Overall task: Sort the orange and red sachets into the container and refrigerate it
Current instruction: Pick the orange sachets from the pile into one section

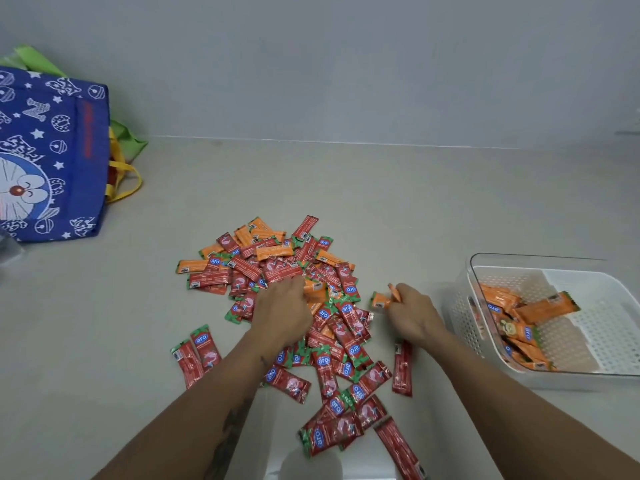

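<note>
Countertop [398,202], pale grey, w/ wall behind.
Item 1: heap of red & orange sachets [277,268], centre of counter; mixed, overlapping, red ones spilling toward the near edge.
Item 2: left hand [280,313], palm down on the heap; fingertips at an orange sachet [313,287] in the pile; grip cannot be told, fingers partly hidden.
Item 3: right hand [414,315], just right of heap, fingers curled round a small bunch of orange sachets [382,300].
Item 4: clear container [464,306] w/ white perforated insert, far right; orange sachets lie in its left part.
Item 5: blue cartoon-print bag [52,150], far left, w/ yellow handles; green bag behind it.
</note>
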Demonstrator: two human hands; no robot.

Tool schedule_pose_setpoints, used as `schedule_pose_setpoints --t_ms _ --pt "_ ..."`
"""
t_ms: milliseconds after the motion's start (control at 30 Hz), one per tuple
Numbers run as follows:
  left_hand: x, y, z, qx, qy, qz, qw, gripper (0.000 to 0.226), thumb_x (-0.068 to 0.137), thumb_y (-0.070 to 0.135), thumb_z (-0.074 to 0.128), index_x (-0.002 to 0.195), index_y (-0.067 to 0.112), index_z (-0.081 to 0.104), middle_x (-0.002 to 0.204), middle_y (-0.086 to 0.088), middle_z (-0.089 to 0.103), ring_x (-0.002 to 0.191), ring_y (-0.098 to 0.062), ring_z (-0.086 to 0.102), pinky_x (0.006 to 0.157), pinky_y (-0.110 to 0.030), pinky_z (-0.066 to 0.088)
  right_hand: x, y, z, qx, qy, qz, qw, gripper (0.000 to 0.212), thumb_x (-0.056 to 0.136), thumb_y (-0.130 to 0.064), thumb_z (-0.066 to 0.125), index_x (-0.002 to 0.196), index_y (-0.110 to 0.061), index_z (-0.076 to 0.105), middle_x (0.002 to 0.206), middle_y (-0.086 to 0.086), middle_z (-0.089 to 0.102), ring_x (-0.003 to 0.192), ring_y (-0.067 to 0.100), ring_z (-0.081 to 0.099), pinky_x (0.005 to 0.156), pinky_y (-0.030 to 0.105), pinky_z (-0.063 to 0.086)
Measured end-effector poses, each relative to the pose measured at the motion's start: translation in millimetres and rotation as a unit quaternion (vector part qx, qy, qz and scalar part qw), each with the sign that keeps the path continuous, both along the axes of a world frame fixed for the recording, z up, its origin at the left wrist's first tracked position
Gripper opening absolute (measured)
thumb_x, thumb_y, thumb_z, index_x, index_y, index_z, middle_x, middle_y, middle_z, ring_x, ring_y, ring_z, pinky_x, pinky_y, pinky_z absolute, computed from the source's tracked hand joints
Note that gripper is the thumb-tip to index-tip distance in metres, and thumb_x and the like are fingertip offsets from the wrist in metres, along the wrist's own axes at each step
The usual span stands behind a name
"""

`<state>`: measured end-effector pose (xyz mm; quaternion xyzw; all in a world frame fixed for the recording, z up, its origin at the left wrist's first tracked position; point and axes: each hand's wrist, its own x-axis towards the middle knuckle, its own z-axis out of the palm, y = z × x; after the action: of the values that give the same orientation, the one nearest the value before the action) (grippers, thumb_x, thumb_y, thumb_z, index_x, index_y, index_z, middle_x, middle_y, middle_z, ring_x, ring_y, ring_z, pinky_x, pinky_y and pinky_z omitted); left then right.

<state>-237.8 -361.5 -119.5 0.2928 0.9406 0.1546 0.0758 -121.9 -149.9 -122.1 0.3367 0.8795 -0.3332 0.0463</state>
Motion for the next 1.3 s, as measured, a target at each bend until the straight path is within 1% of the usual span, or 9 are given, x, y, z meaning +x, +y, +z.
schedule_pose_setpoints --t_ms 133,267,500,633,733,833,967,1100,1300 --pt "-7.5 7.9 -4.6 -0.065 -0.046 0.037 0.996 0.044 0.091 0.047 0.044 0.121 0.016 0.042 0.111 -0.005 0.061 0.099 -0.027 0.057 0.093 -0.049 0.045 -18.3 -15.1 9.5 -0.044 0.040 0.028 0.998 0.013 0.094 -0.013 0.047 0.090 -0.020 0.058 0.091 0.001 0.065 0.082 0.019 0.059 0.066 0.034 0.043" --pt "-9.1 13.2 -9.0 -0.130 -0.071 0.034 0.988 0.069 0.089 0.059 0.049 0.139 0.016 0.030 0.126 -0.007 0.059 0.122 -0.033 0.051 0.105 -0.054 0.034 -30.6 -36.9 4.4 -0.084 -0.018 0.071 0.994 0.015 0.089 -0.011 0.046 0.088 -0.015 0.061 0.089 0.003 0.068 0.084 0.023 0.064 0.069 0.038 0.053" --pt "-9.4 6.2 -11.2 -0.138 -0.074 0.033 0.987 0.055 0.091 0.033 0.045 0.142 0.014 0.035 0.139 -0.008 0.048 0.130 -0.030 0.042 0.111 -0.054 0.026 -14.8 -38.3 5.6 -0.132 -0.145 0.177 0.965 0.022 0.086 -0.006 0.044 0.069 -0.011 0.056 0.074 0.021 0.061 0.066 0.021 0.051 0.062 0.033 0.042" --pt "-7.5 1.4 -13.0 -0.082 -0.046 0.037 0.995 0.039 0.093 0.027 0.041 0.130 0.013 0.043 0.128 -0.007 0.050 0.119 -0.028 0.046 0.105 -0.052 0.034 -13.8 -35.0 10.3 -0.132 -0.091 0.148 0.976 0.019 0.094 -0.025 0.053 0.079 -0.016 0.061 0.084 0.002 0.072 0.076 0.017 0.066 0.069 0.032 0.053" --pt "-6.4 -0.1 -9.7 -0.026 -0.037 0.036 0.998 0.024 0.094 0.021 0.042 0.116 0.014 0.044 0.108 -0.005 0.057 0.097 -0.025 0.051 0.093 -0.046 0.042 -28.7 -37.2 9.3 -0.078 -0.028 0.097 0.992 0.028 0.092 -0.036 0.057 0.073 -0.016 0.060 0.074 -0.003 0.068 0.067 0.015 0.062 0.062 0.034 0.052" --pt "-6.8 -0.3 -6.6 -0.015 -0.047 0.035 0.998 0.021 0.094 0.022 0.042 0.114 0.014 0.042 0.094 -0.003 0.057 0.085 -0.024 0.049 0.088 -0.045 0.042 -46.1 -46.1 9.6 -0.014 0.006 0.114 0.993 0.016 0.089 -0.033 0.051 0.092 -0.021 0.060 0.093 0.000 0.070 0.082 0.021 0.064 0.075 0.041 0.055" --pt "-7.0 0.0 -11.6 -0.076 -0.071 0.046 0.994 0.036 0.092 0.036 0.046 0.122 0.016 0.043 0.115 -0.006 0.059 0.112 -0.029 0.047 0.101 -0.050 0.034 -61.8 -64.5 6.4 0.053 -0.020 0.179 0.982 0.025 0.089 -0.020 0.054 0.113 -0.021 0.048 0.110 0.005 0.061 0.096 0.027 0.057 0.073 0.036 0.044" --pt "-6.0 2.2 -14.8 -0.106 -0.065 0.052 0.991 0.046 0.092 0.044 0.052 0.129 0.018 0.042 0.126 -0.004 0.057 0.123 -0.028 0.043 0.106 -0.049 0.029 -61.6 -69.1 -10.6 0.092 -0.054 0.178 0.978 0.032 0.086 -0.029 0.056 0.115 -0.021 0.046 0.115 0.006 0.060 0.101 0.030 0.058 0.083 0.043 0.052" --pt "-4.7 -0.9 -14.8 -0.104 -0.064 0.049 0.991 0.039 0.095 0.031 0.049 0.130 0.016 0.045 0.134 -0.004 0.048 0.126 -0.028 0.038 0.108 -0.049 0.027 -53.4 -41.0 -1.9 0.065 -0.055 0.211 0.974 0.016 0.087 -0.023 0.052 0.102 -0.021 0.052 0.107 0.001 0.054 0.100 0.026 0.056 0.082 0.037 0.048"
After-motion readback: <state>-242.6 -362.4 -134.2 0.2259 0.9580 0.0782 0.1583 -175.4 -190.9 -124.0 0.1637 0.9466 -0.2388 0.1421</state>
